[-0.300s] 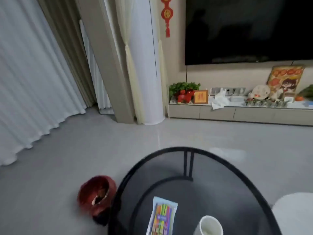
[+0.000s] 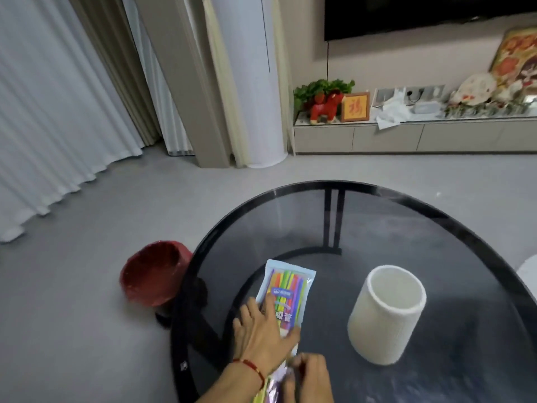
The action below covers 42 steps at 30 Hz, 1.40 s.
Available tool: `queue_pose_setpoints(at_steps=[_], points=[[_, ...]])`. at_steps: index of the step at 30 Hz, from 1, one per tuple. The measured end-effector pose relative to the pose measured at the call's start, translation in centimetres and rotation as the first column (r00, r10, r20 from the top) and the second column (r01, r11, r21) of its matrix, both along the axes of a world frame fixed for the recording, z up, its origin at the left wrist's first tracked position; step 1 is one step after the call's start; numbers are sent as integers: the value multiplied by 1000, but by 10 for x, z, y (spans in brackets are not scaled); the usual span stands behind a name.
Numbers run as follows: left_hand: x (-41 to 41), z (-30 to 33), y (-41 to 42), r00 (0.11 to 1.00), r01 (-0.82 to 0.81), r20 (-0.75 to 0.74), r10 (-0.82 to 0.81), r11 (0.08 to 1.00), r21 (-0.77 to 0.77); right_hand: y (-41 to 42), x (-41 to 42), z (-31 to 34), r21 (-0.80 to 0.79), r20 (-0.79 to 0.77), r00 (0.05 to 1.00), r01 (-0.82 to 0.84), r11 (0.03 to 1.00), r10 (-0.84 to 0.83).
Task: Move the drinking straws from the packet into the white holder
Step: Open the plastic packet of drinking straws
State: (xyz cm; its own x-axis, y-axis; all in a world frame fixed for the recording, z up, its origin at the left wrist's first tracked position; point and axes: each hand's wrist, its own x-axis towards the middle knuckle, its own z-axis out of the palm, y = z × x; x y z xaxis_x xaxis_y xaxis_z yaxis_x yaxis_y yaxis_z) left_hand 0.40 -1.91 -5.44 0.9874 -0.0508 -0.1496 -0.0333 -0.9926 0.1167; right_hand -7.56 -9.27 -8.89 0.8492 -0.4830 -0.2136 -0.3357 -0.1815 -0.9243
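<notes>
The packet of drinking straws is lying flat on the round dark glass counter, toward its near left part, with its far end pointing away from the person. Bright straws in orange, yellow, green and purple are showing through its clear front.

The left hand is lying across the near half of the packet, its fingers stretched out fairly straight and pressing down on the wrapper, with a red string bracelet sitting on the wrist. The right hand is working at the packet's near end at the bottom edge of the view, its fingers curling in and pinching the crinkled wrapper there. Part of this hand is running out of the picture, so how firmly it is gripping is hard to tell.

The white holder is standing upright on the counter to the right of the packet, apart from it and from both hands, its open mouth facing up.

Beyond the counter's left rim, a red bin is sitting on the grey floor. Further off, pale curtains are hanging on the left, and a low cabinet along the far wall is carrying a red toy horse and a small framed picture.
</notes>
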Motion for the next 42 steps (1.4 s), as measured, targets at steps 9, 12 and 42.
queue_pose_setpoints(at_steps=[9,12,42], points=[[-29,-9,25,994,75,73,-79,996,53,-18,-44,-7,-124,374,926,3,992,44],[-49,4,37,964,214,129,-234,964,156,-15,-56,3,-278,368,928,172,945,-61],[-65,13,-5,788,593,519,-332,639,-491,-91,-43,15,711,414,856,-517,476,311]])
